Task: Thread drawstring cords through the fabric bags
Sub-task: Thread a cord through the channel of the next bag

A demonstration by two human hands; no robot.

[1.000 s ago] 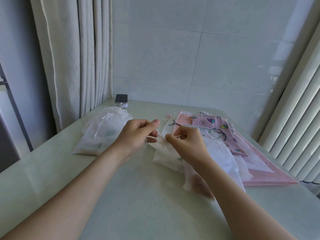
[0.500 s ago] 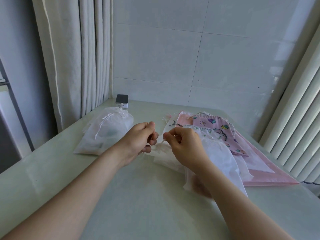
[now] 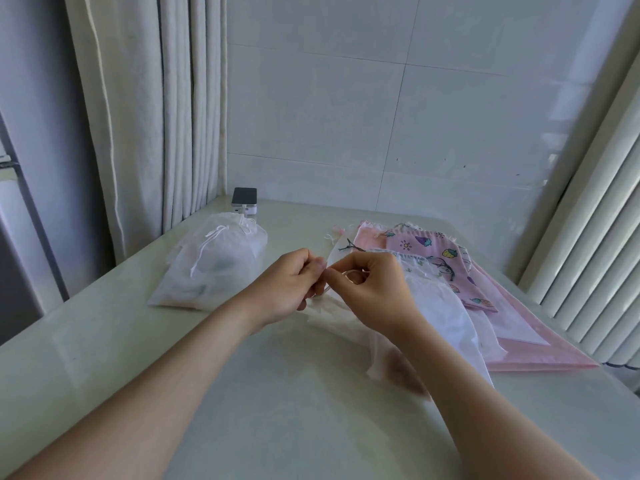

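Head view: both hands meet over the middle of the pale table (image 3: 138, 341), fingertips almost touching. The left hand (image 3: 289, 287) has its fingers curled, with thumb and forefinger pinching the top edge of a white bag (image 3: 433, 306). The right hand (image 3: 372, 291) is curled too, and pinches a thin white cord (image 3: 349, 271) that loops under its bent fingers, right at the bag's mouth. How far the cord has gone into the hem is too small to tell. The bag lies flat on the table and runs from the hands toward five o'clock, under the right wrist.

At ten o'clock from the hands sits a heap of white bags (image 3: 214, 268), with drawstrings showing. Beyond it, at eleven o'clock, a small dark-topped box (image 3: 244, 199) stands by the curtain (image 3: 145, 116). At two o'clock a pink printed bag (image 3: 440, 252) lies on top of a larger plain pink bag (image 3: 540, 351), and the white bag overlaps both.
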